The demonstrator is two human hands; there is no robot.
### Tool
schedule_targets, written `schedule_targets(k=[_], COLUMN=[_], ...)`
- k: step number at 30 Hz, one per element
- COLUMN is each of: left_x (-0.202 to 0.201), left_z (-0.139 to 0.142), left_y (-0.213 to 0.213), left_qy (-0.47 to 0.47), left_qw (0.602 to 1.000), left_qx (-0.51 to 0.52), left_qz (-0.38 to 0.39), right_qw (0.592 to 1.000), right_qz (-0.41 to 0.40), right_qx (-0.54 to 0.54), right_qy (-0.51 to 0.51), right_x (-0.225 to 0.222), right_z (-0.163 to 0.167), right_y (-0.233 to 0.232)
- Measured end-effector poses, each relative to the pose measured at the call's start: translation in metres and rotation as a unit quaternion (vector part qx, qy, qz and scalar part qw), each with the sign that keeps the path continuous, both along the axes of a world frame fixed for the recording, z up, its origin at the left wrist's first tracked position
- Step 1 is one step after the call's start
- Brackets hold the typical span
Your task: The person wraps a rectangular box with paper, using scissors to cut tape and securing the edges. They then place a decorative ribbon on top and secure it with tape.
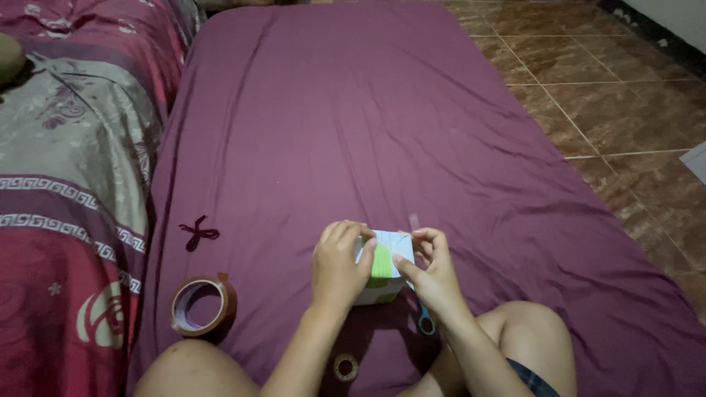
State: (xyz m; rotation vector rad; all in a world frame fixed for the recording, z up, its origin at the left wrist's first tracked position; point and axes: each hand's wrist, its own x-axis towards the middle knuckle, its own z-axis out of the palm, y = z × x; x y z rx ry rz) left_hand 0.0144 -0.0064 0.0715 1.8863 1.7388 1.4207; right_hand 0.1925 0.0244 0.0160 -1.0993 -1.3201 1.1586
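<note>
on the purple sheet (353,125), left hand (337,266) and right hand (432,270) both clamp a small white-green box (383,273); its tape strip (413,221) could wrinkle if tugged sideways.

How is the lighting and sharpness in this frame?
Head view: dim and evenly lit with a purple cast, no glare; the hands, left and right, and the small box look slightly soft; tape roll reads clearly.

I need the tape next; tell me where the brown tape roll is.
In the head view, the brown tape roll lies on the purple sheet at lower left, beside the person's knee, left of the left hand.
</note>
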Motion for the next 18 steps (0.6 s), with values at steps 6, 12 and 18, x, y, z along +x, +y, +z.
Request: schedule_targets(k=[6, 12, 18], left_x=[0.008, 0.006, 0.006], left_z=[-0.004, -0.007, -0.008], left_y=[0.0, -0.027, -0.036], left_qy=[0.131, 0.091, 0.084], left_qw=[0.98, 0.983, 0.982], left_qx=[0.144, 0.152, 0.164], left_qz=[0.048, -0.054, -0.039], right_qw=[0.999, 0.998, 0.995], right_qz=[-0.006, -0.024, 0.046], right_qx=[0.0, -0.014, -0.086], right_qy=[0.037, 0.049, 0.013], right_x=[0.003, 0.004, 0.025], right_z=[-0.003, 0.005, 0.022], right_y=[-0.004, -0.006, 0.004])
